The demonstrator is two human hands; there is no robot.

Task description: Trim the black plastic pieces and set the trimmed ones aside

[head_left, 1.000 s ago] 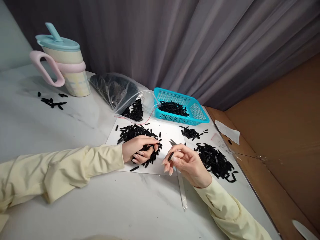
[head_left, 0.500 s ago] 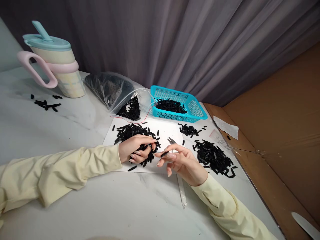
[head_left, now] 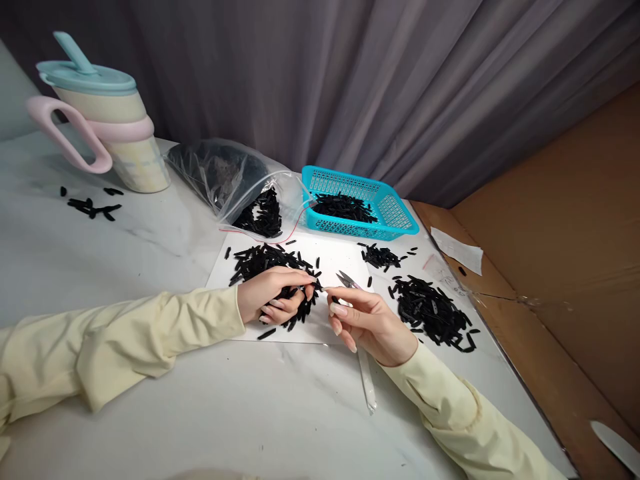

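My left hand [head_left: 275, 293] rests over the near side of a pile of small black, elongated pieces [head_left: 260, 260] on a white sheet [head_left: 330, 253]. Its thumb and forefinger are pinched on a black piece [head_left: 317, 285], partly hidden by the fingertips. My right hand [head_left: 375, 327] is close by on the right, forefinger stretched to the tip of that piece. Between its thumb and fingers shows another dark piece [head_left: 335, 300], mostly covered. Small pointed scissors [head_left: 345, 277] lie just beyond the right hand, their rear part hidden by it.
Behind the pile are a clear zip bag [head_left: 215, 173] of black pieces and a blue basket [head_left: 390, 230] holding more. Two further heaps [head_left: 435, 313] [head_left: 380, 257] lie right. A tumbler [head_left: 120, 133] and loose pieces [head_left: 90, 208] are left. A white strip [head_left: 367, 383] sticks out below my right hand.
My right hand has turned and its fingers have drawn together, with the forefinger now meeting the piece at my left fingertips. My left hand has hardly moved. The view has shifted slightly.
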